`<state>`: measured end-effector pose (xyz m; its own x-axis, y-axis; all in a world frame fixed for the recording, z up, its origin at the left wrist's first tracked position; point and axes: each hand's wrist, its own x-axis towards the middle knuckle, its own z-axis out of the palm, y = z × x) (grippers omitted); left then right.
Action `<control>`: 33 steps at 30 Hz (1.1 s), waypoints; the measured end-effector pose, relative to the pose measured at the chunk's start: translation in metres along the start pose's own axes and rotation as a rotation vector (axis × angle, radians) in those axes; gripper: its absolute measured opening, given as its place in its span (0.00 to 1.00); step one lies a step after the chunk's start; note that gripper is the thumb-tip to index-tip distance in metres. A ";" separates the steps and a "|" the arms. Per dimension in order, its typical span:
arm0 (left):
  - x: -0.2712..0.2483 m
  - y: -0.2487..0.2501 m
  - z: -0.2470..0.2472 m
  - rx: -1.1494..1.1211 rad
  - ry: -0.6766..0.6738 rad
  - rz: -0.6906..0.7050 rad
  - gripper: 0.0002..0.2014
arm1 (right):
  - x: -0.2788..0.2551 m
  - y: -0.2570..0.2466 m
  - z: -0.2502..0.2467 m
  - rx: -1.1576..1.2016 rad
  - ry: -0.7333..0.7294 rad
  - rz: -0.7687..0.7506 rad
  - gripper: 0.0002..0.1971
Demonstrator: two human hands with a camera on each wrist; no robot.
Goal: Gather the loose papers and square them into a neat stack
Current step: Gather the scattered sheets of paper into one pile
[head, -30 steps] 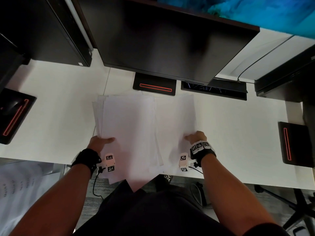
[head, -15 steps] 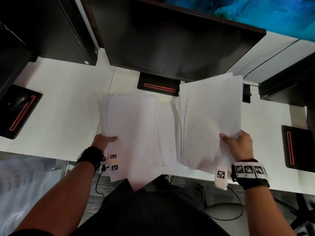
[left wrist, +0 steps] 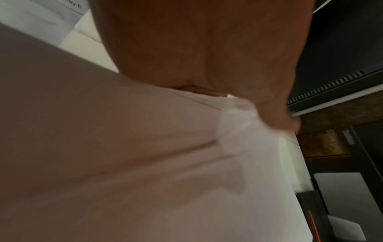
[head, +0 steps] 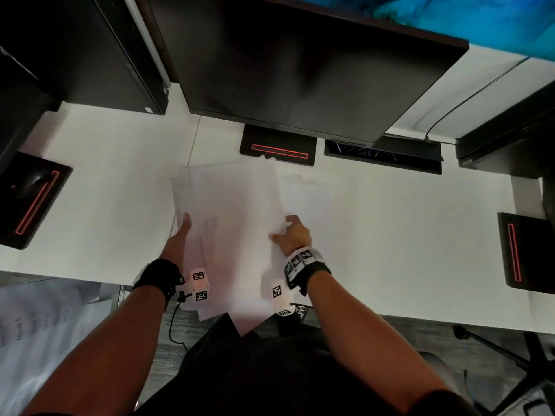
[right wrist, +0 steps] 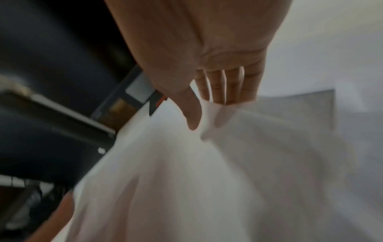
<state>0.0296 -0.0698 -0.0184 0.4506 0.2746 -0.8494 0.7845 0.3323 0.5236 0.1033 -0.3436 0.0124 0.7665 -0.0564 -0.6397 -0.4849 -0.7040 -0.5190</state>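
Note:
A loose pile of white papers lies fanned on the white desk and overhangs its front edge. My left hand holds the pile's left edge, thumb on top and fingers hidden beneath the sheets. My right hand pinches the right edge, thumb over the top sheet. In the right wrist view its fingers show as shadows under the papers. The left wrist view is filled by blurred papers under the thumb. A few more sheets lie flat just right of the pile.
A dark monitor hangs over the back of the desk on a base with a red line. Dark pads with red lines sit at the far left and far right. A printed sheet shows below the desk's left side.
My right hand lifted a bundle of sheets off the right side of the desk, swung it left and brought it down onto the pile under my left hand, which stayed at the left edge.

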 end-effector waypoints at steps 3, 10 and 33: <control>-0.002 -0.001 0.006 0.132 0.050 0.089 0.25 | 0.003 0.002 0.020 -0.175 -0.115 0.001 0.35; 0.005 -0.010 0.005 0.098 0.085 0.099 0.15 | 0.018 0.031 -0.023 -0.095 0.325 0.311 0.31; 0.039 -0.024 -0.005 0.057 0.106 0.092 0.38 | 0.033 0.032 -0.056 0.155 0.074 0.410 0.24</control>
<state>0.0266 -0.0627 -0.0633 0.4767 0.3961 -0.7848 0.7663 0.2502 0.5917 0.1365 -0.4077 0.0071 0.5233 -0.3635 -0.7707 -0.8082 -0.4984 -0.3137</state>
